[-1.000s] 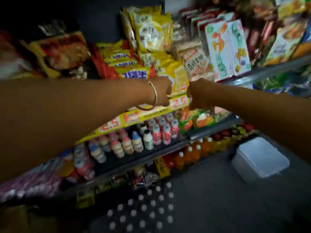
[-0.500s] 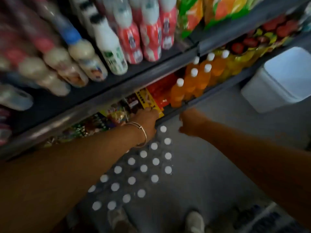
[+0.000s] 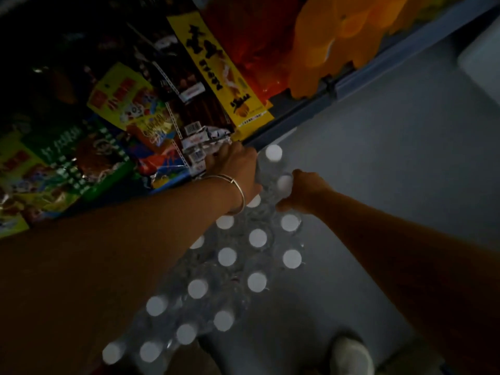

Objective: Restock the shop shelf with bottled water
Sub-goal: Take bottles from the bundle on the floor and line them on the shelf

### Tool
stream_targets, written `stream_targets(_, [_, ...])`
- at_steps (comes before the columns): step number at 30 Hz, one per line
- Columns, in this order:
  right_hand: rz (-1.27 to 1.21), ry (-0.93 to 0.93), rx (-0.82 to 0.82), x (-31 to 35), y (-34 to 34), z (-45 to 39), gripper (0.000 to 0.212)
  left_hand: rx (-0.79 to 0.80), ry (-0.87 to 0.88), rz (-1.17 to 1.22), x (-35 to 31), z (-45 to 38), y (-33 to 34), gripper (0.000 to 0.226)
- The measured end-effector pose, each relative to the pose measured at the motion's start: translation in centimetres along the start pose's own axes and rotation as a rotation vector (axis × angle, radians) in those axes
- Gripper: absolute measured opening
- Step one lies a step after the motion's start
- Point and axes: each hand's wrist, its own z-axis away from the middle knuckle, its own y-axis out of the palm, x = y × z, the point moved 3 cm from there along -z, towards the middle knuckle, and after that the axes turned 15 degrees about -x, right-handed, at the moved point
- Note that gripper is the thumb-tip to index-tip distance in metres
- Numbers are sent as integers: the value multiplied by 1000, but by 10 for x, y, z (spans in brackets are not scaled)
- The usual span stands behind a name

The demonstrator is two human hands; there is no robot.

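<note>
A shrink-wrapped pack of water bottles [image 3: 227, 266] with white caps stands on the grey floor, in front of the bottom shelf [image 3: 311, 104]. My left hand [image 3: 238, 169], a bangle on its wrist, grips the pack's far end beside the shelf edge. My right hand [image 3: 303, 190] is curled around the plastic wrap at a white cap on the far right of the pack. Both forearms reach down over the pack and hide part of it.
The bottom shelf holds snack packets [image 3: 119, 98], a yellow box [image 3: 224, 74] and orange drink bottles [image 3: 338, 39]. A white bin [image 3: 484, 50] stands at the far right. My shoe [image 3: 351, 355] is on the floor beside the pack.
My view has dropped from the upper shelves to the floor. Both hands came down from the price strip and took hold of the far end of the water pack.
</note>
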Motion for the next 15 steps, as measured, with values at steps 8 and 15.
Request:
stream_targets(8, [-211, 3, -125, -9, 10, -9, 60, -24, -16, -22, 6, -3, 9, 61])
stream_targets(15, [-219, -29, -210, -21, -15, 8, 51, -19, 21, -44, -3, 6, -11, 60])
